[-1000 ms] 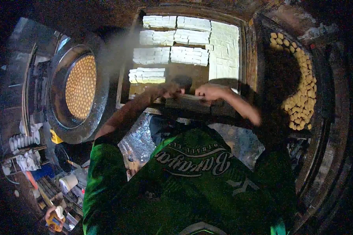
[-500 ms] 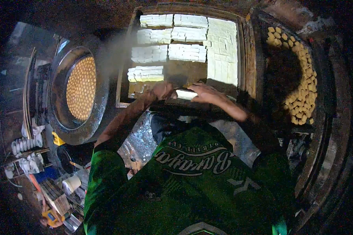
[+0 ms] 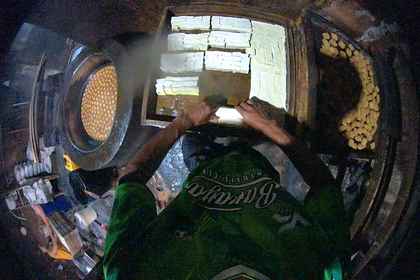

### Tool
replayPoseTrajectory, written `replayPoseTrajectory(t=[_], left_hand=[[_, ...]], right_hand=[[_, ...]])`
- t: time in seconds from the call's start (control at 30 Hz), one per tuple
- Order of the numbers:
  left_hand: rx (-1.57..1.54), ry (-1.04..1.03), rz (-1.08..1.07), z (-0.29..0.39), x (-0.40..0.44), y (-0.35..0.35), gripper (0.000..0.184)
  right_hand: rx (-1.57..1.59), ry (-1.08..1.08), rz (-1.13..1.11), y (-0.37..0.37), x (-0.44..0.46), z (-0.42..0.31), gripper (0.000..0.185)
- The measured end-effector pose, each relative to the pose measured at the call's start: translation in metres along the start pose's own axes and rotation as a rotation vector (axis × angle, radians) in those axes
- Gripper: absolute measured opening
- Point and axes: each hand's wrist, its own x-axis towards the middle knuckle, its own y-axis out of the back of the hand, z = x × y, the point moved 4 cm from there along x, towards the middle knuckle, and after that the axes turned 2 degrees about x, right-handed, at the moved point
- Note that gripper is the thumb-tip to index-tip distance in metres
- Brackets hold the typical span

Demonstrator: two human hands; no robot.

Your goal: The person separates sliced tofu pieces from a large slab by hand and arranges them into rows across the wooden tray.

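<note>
Between my two hands, near the front edge of a wooden tray, is a pale white strip. My left hand has its fingers closed on the strip's left end. At the right end my right hand grips it too. Beyond the hands, white blocks lie in stacked rows in the tray. A shorter stack sits at the left, nearest my left hand. A flat sheet of white pieces runs down the tray's right side.
A large round pan at the left holds many small golden pieces. Yellow-brown chunks lie in a dark container at the right. A white bucket and a wooden crate stand at lower left, near part of another person.
The pale strip now shows brightly between my hands, where a darker edge showed before. My right hand has shifted slightly toward me. At lower left, the other person's position has changed.
</note>
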Motion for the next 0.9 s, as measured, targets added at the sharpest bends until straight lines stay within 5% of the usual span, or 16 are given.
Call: replayPoseTrajectory(t=[0.07, 0.13, 0.17, 0.23, 0.3, 0.5, 0.6, 0.7, 0.9], left_hand=[[0.127, 0.125, -0.472, 0.021, 0.015, 0.035, 0.040], [0.040, 0.067, -0.421, -0.051, 0.008, -0.012, 0.035], [0.253, -0.007, -0.487, -0.052, 0.013, -0.012, 0.035], [0.210, -0.017, -0.413, -0.051, 0.014, -0.016, 0.035], [0.126, -0.035, -0.267, -0.051, 0.014, -0.016, 0.038], [-0.165, -0.084, -0.027, -0.039, 0.016, -0.032, 0.043], [-0.297, -0.092, 0.040, -0.039, 0.011, -0.035, 0.045], [0.022, -0.225, -0.076, -0.040, 0.016, -0.034, 0.054], [-0.066, -0.131, -0.273, -0.038, 0.023, -0.018, 0.054]], right_hand=[[0.185, 0.069, 0.076, 0.011, 0.001, -0.001, 0.031], [0.335, -0.060, -0.081, 0.018, 0.014, 0.003, 0.034], [0.478, -0.188, -0.232, 0.017, 0.021, 0.010, 0.037], [0.438, -0.086, -0.158, 0.020, 0.034, 0.010, 0.035], [0.263, -0.059, -0.335, 0.016, 0.042, 0.005, 0.034], [0.385, -0.024, -0.109, 0.019, 0.022, -0.005, 0.036], [0.416, -0.090, -0.209, 0.013, 0.021, -0.001, 0.038], [0.388, -0.087, -0.249, 0.005, 0.028, 0.004, 0.040], [0.432, -0.129, -0.323, 0.002, 0.043, 0.012, 0.044]])
